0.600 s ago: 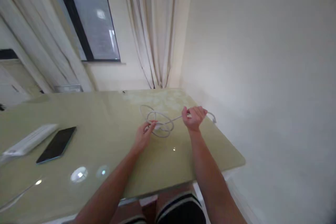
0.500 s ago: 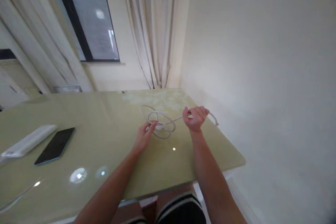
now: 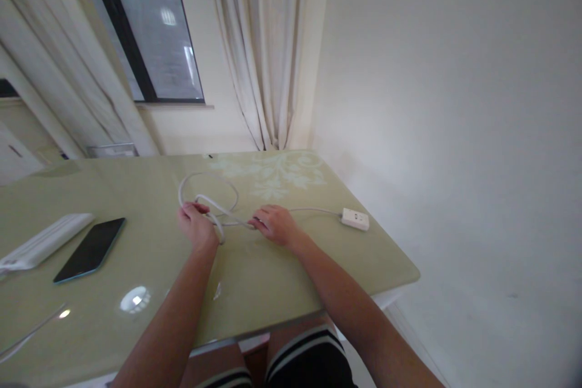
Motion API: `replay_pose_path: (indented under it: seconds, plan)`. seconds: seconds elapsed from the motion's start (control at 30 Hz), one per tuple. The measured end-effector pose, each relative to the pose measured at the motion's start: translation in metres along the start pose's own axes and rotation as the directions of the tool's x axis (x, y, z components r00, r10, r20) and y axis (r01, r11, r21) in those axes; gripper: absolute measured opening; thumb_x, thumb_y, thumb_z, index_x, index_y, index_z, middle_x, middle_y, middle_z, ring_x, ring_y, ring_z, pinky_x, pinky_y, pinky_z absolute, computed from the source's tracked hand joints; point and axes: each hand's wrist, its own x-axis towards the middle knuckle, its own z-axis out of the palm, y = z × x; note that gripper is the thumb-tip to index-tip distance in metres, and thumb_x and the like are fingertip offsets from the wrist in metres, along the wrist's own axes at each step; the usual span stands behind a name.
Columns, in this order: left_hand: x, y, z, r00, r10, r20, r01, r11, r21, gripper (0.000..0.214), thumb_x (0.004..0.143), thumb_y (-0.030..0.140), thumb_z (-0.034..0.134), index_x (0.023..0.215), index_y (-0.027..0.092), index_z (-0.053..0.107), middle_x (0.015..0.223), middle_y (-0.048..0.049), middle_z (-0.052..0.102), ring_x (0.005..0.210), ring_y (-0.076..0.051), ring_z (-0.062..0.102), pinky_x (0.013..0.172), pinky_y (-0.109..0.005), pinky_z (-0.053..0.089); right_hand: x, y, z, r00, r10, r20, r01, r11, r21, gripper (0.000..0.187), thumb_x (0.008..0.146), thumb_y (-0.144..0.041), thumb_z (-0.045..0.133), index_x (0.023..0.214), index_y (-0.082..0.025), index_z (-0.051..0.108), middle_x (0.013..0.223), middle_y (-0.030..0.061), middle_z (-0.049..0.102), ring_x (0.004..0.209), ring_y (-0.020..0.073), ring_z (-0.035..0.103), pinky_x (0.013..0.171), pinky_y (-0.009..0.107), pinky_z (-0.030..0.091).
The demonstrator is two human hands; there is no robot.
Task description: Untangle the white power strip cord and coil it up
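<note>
A pale, blank wall (image 3: 436,103) fills the right side. Below it spreads a glossy, yellow-green worktop (image 3: 264,291), with a leafy white pattern near its far right corner. At the far side hang cream curtains (image 3: 259,42) around a dark-framed window (image 3: 150,30).

A white cable (image 3: 313,210) lies across the middle of the worktop, looped on the left and stretched out nearly straight on the right. Well to the left, a long white object (image 3: 48,242) rests beside a dark-screened, phone-like slab (image 3: 91,250).

Both of the person's hands are closed on the cable: the left hand (image 3: 199,225) grips the loops, and the right hand (image 3: 276,225) pinches it to the right of them. Half a second ago the right hand was farther right, with only a short tail of cable beyond it. Now both hands are farther left, the loops with them, and a small white socket block (image 3: 355,219) lies near the right edge, joined to the cable. It seems some length has been freed from the tangle.
</note>
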Motion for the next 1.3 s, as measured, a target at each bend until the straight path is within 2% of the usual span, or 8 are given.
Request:
replay_pose_path:
  seconds: [0.17,0.37,0.53,0.7,0.8,0.93,1.07,1.3]
  plan:
    - [0.028,-0.004,-0.01,0.971,-0.095,-0.221,0.089,0.995,-0.039,0.033,0.101,0.051,0.035,0.087,0.023,0.045,0.069,0.0046,0.052,0.061,-0.014,0.054,0.059,-0.026,0.041,0.002,0.005,0.008,0.953,0.139,0.268,-0.173,0.979,0.108,0.034,0.109,-0.051,0.046,0.115,-0.027,0.069,0.105,0.0044,0.076,0.09,0.0192,0.068,0.074,0.027,0.04]
    - [-0.011,0.005,0.011,0.984,-0.077,0.16,0.103,0.982,-0.159,0.037,0.089,0.055,0.055,0.089,0.019,0.062,0.087,-0.0051,0.068,0.082,-0.018,0.067,0.071,-0.028,0.05,0.004,-0.006,0.012,0.961,0.24,0.137,-0.266,0.939,0.218,0.032,0.111,-0.045,0.043,0.109,-0.024,0.068,0.103,0.0043,0.076,0.089,0.0183,0.069,0.074,0.026,0.039]
    - [-0.045,0.012,0.017,0.877,0.108,0.468,-0.126,0.992,0.006,0.047,0.091,0.062,0.056,0.093,0.02,0.077,0.088,-0.0071,0.071,0.087,-0.022,0.066,0.078,-0.032,0.052,0.006,-0.011,0.016,0.977,0.21,0.044,-0.211,0.901,0.38,0.03,0.112,-0.039,0.042,0.113,-0.022,0.067,0.104,0.0047,0.076,0.093,0.0167,0.069,0.082,0.025,0.043]
    - [-0.014,0.011,0.008,0.992,-0.008,0.126,-0.005,0.995,0.102,0.053,0.099,0.057,0.039,0.071,0.019,0.065,0.067,-0.0041,0.062,0.069,-0.02,0.059,0.068,-0.032,0.047,-0.002,0.013,0.0,0.966,0.203,0.162,-0.237,0.945,0.226,0.028,0.108,-0.041,0.053,0.126,-0.023,0.066,0.124,0.0087,0.073,0.106,0.0206,0.068,0.087,0.028,0.045]
    - [0.007,0.01,0.0,0.993,-0.078,-0.089,0.082,0.995,0.048,0.055,0.1,0.056,0.033,0.071,0.019,0.061,0.073,-0.0046,0.064,0.071,-0.019,0.059,0.073,-0.033,0.047,-0.004,0.025,-0.01,0.943,0.275,0.187,-0.301,0.945,0.126,0.03,0.109,-0.044,0.05,0.119,-0.023,0.069,0.118,0.0082,0.073,0.101,0.0202,0.068,0.085,0.028,0.045]
    - [-0.004,0.008,0.0,0.985,-0.036,0.167,0.023,0.997,0.076,0.053,0.095,0.063,0.044,0.084,0.019,0.071,0.084,-0.0064,0.068,0.08,-0.022,0.06,0.079,-0.035,0.048,-0.001,0.018,-0.008,0.943,0.282,0.177,-0.303,0.947,0.105,0.033,0.111,-0.044,0.045,0.113,-0.022,0.07,0.112,0.0074,0.073,0.099,0.0193,0.067,0.083,0.027,0.044]
    - [-0.034,0.007,0.011,0.869,0.094,0.485,-0.15,0.986,0.077,0.044,0.088,0.065,0.061,0.089,0.022,0.074,0.086,-0.0063,0.07,0.087,-0.025,0.063,0.083,-0.036,0.049,0.003,0.001,-0.002,0.96,0.236,0.151,-0.251,0.964,0.09,0.034,0.112,-0.041,0.042,0.119,-0.021,0.068,0.112,0.0087,0.073,0.1,0.0202,0.068,0.082,0.028,0.045]
    - [-0.017,0.0,0.009,0.955,-0.092,0.281,0.066,0.993,0.1,0.066,0.088,0.079,0.048,0.069,0.018,0.067,0.065,-0.0071,0.065,0.062,-0.021,0.058,0.061,-0.033,0.043,-0.002,0.003,-0.011,0.965,0.205,0.163,-0.19,0.976,-0.103,0.027,0.104,-0.024,0.053,0.126,-0.018,0.069,0.114,0.016,0.074,0.116,0.0281,0.062,0.099,0.04,0.043]
